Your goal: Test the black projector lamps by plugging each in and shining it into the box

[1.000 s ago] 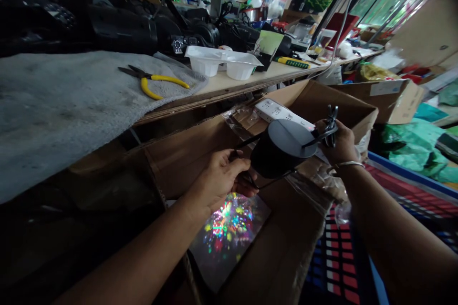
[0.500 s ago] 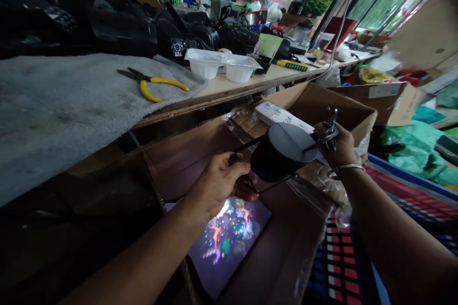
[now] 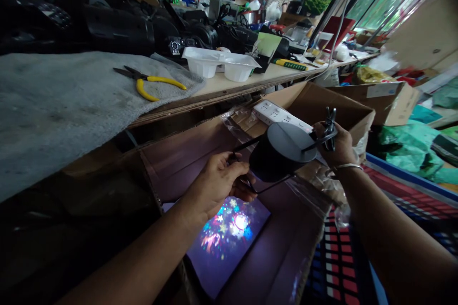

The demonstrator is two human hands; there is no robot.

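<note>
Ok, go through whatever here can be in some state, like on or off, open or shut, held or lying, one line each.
Black projector lamp: lit, casting coloured shapes into the box, held by both hands.
Left hand: gripping the lamp's bracket.
Right hand: gripping its knob end.
Cardboard box: open.
Yellow pliers: lying shut on the grey cloth.
White cups: upright.

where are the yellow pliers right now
The yellow pliers lie upper left in the head view, on the grey cloth on the workbench, just left of the white tray.

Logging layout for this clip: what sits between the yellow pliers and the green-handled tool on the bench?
In the head view, a white two-cup tray lies on the bench between the pliers and the green-handled tool.
</note>
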